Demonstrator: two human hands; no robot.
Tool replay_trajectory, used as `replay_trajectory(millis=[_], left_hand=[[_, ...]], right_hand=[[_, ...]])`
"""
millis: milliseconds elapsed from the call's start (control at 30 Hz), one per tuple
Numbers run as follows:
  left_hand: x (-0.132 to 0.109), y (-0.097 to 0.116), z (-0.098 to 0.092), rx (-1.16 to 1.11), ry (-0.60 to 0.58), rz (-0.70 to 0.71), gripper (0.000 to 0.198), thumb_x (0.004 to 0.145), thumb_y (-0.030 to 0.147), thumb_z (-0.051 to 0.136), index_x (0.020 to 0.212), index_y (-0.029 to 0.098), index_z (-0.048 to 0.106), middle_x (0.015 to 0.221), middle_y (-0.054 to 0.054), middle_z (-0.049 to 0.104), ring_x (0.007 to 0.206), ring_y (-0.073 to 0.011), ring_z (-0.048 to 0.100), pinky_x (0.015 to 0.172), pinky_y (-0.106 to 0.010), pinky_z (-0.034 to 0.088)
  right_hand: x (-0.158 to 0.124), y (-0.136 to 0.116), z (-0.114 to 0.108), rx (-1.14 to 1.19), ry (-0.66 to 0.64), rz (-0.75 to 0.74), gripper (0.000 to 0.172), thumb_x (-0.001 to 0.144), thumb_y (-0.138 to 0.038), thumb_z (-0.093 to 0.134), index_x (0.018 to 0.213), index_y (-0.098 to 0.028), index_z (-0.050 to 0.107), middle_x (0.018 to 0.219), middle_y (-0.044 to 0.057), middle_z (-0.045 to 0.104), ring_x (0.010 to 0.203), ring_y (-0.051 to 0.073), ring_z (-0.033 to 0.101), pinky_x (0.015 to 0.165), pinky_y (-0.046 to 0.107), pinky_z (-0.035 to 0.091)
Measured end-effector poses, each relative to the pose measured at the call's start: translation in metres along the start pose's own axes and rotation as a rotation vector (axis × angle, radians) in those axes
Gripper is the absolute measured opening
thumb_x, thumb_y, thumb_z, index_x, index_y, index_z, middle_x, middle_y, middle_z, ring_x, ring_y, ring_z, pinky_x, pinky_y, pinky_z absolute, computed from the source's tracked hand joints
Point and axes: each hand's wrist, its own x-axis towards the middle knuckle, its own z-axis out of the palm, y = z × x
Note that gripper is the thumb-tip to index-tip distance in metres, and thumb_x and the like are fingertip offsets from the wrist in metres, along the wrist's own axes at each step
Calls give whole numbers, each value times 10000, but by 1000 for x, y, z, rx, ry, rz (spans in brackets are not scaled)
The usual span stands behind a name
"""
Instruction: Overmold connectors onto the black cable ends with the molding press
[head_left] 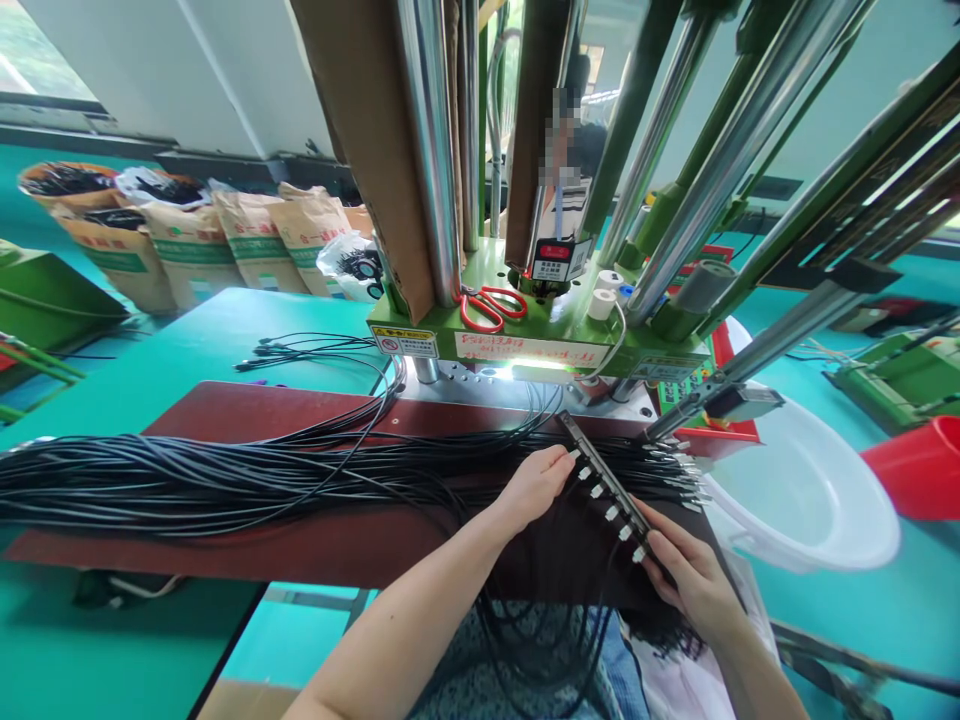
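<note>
A long black fixture bar (600,475) lies slanted on the dark red mat (225,415), with several white-tipped cable ends set along it. My left hand (534,487) rests at the bar's left side, fingers curled, fingertips pinching at a cable end. My right hand (686,572) grips the near lower end of the bar. A thick bundle of black cables (195,483) stretches leftwards across the mat. More cables hang down over my lap.
A green press machine (540,335) with chrome columns stands just behind the mat; red scissors (489,305) and tape rolls lie on its base. A white basin (806,490) and red bucket (919,465) sit right. Brown sacks (187,245) line the floor at left. Another person stands behind the machine.
</note>
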Motion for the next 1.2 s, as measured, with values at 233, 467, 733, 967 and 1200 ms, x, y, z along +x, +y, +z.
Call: replay_trajectory(millis=[233,467,733,967,1200], left_hand=[[0,-1,0,69,23,22,333,816,442,356,595,197,313,493,64,298,471,-77,272,463,-224,184],[0,-2,-1,95,29,71,332,825,420,342,584,193,335,487,58,342,479,-82,300,472,-224,209],[2,-7,-1,113,35,69,327,831,400,337,578,192,328,488,56,344,478,-83,306,474,-223,209],[-1,-3,0,275,81,114,315,847,350,307,586,189,381,517,41,385,500,-98,359,498,-223,261],[-65,10,-14,871,-39,97,266,815,391,411,717,191,558,658,-31,595,646,-188,557,593,-263,342]], right_hand=[[0,-1,2,-25,27,4,529,669,-482,695,1139,-264,592,754,15,587,476,49,390,376,137,271],[-1,-3,4,-25,11,-32,518,693,-455,689,1156,-251,578,587,-25,492,448,44,351,348,121,210],[1,1,1,-138,-9,-29,560,700,-500,659,1198,-270,546,662,-8,527,458,49,357,368,140,262],[-1,-2,1,-187,-55,-54,583,718,-520,628,1220,-241,529,554,-26,470,433,60,328,360,150,208],[-4,-36,-21,-458,-410,-132,440,776,-421,592,1172,-228,580,1010,71,638,824,206,579,709,308,463]])
